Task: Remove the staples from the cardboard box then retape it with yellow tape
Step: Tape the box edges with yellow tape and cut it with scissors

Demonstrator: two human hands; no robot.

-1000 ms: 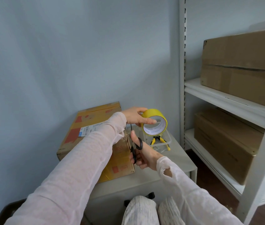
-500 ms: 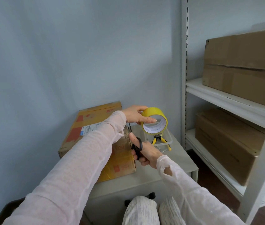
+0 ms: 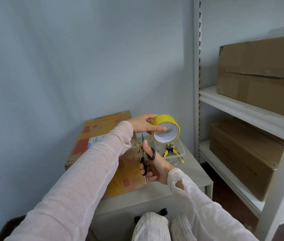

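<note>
Left hand: Your left hand (image 3: 142, 125) grips the yellow tape roll (image 3: 167, 121) in the air, with the thumb laid across the near rim and the fingers over the top.
Right hand: Your right hand (image 3: 157, 168) holds the black scissors (image 3: 143, 162), thumb through the upper loop and fingers curled round the lower one. The blades look closed and point straight up.
Tape roll: It hangs just above and to the right of the scissor tip, with its open core turned toward you.
Box: The cardboard box (image 3: 101, 134) lies on the table (image 3: 188, 176) to the left of both grips and passes under your left forearm. Its long axis runs away from you toward the wall.
Deciding relation: The scissor tip stands in the gap between the box's right edge and the roll, directly under your left thumb. A strip drawn from roll to box would cross the blades nearly square, but no strip can be made out here.
Nearer hand: The right hand is nearer that gap, while the left keeps the roll off the box.
Likely step: You are probably taping, with a cut to follow once the blades open.
Staples: They are too small to tell.
Beyond the right hand: Yellow-handled pliers (image 3: 170, 150) rest in a clear tray (image 3: 181, 150).
</note>
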